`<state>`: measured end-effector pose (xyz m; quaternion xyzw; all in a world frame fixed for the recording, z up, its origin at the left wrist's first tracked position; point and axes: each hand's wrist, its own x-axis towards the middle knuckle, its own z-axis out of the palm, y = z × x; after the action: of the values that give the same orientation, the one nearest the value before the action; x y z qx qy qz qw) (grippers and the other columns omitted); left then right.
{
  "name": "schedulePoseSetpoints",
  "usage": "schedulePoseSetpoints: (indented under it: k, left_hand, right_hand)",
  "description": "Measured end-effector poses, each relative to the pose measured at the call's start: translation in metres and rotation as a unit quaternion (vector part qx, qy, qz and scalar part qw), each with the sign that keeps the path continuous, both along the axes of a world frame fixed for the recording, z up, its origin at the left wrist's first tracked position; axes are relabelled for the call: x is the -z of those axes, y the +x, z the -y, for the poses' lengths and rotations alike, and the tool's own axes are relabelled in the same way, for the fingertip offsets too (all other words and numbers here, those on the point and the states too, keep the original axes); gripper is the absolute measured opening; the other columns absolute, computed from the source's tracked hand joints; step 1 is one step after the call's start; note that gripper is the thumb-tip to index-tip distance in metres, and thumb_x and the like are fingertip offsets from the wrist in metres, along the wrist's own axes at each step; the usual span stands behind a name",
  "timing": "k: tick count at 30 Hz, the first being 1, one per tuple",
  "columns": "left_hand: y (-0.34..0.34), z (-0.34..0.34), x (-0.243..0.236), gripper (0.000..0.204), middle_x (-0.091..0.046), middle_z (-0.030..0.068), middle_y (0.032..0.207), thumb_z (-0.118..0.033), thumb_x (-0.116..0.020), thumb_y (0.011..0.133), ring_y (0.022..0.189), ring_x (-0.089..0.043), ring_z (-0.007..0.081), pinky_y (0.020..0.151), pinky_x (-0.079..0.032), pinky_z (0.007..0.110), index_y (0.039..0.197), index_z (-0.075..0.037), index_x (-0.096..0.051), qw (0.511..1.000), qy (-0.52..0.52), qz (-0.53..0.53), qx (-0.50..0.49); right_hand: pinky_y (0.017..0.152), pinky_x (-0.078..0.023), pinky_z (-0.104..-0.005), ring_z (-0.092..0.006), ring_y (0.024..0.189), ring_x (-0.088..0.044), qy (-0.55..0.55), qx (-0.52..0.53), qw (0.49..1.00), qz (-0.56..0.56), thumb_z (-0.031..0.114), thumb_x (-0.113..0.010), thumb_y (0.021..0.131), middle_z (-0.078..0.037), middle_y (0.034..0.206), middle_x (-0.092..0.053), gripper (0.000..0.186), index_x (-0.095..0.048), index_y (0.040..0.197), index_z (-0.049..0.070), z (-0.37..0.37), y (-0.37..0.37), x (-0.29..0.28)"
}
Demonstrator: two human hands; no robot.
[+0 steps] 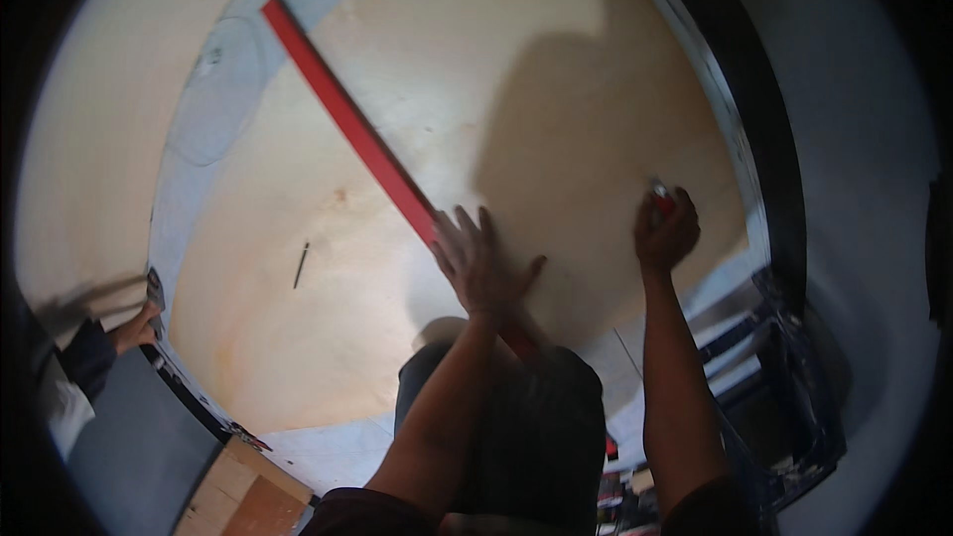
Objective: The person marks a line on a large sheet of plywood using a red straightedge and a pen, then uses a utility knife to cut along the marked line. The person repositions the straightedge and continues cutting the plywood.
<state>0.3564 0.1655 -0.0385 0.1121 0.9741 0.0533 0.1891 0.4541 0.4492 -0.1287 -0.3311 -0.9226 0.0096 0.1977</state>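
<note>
A long red bar [347, 119], like a straightedge or level, lies diagonally across a pale plywood sheet [556, 0]. My left hand [475, 263] rests flat on its near part, fingers spread and thumb out to the right. Below that hand, the bar's near end runs toward my leg and is partly hidden. Off to the right, above the sheet, my right hand [667, 230] is closed around a small red tool with a metal tip [662, 201]; its exact kind is unclear. A thin dark pen or pencil [301, 266] lies left of the bar.
My knee [496, 377] is at the sheet's near edge. Another person's hand [136, 328] grips something grey at the left edge. A dark-framed chair or rack [784, 387] stands at lower right. A thin loop [218, 89], perhaps wire, shows at upper left.
</note>
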Motion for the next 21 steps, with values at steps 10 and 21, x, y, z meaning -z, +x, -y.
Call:
schedulePoseSetpoints:
  k: [10, 21]
  left_hand:
    - [0.007, -0.002, 0.023, 0.133, -0.018, 0.0228, 0.179, -0.086, -0.074, 0.071, 0.167, -0.001, 0.0529, 0.131, -0.010, 0.069, 0.172, -0.011, -0.029, 0.997, -0.072, 0.006, 0.031]
    - [0.011, 0.009, 0.042, 0.139, -0.011, 0.0191, 0.183, -0.092, -0.069, 0.069, 0.167, 0.000, 0.0528, 0.131, -0.008, 0.070, 0.175, -0.013, -0.026, 0.996, -0.014, -0.061, 0.062]
  right_hand:
    - [0.075, -0.050, -0.0500, -0.0353, 0.092, -0.069, -0.042, 0.016, 0.999, 0.020, 0.054, -0.075, 0.094, -0.013, 0.102, -0.067, 0.062, -0.064, 0.132, 0.006, -0.005, 0.001, 0.000]
    - [0.074, -0.047, -0.0495, -0.0335, 0.089, -0.066, -0.080, 0.046, 0.995, 0.042, 0.051, -0.078, 0.090, -0.010, 0.098, -0.064, 0.062, -0.065, 0.130, 0.006, -0.005, 0.001, -0.004]
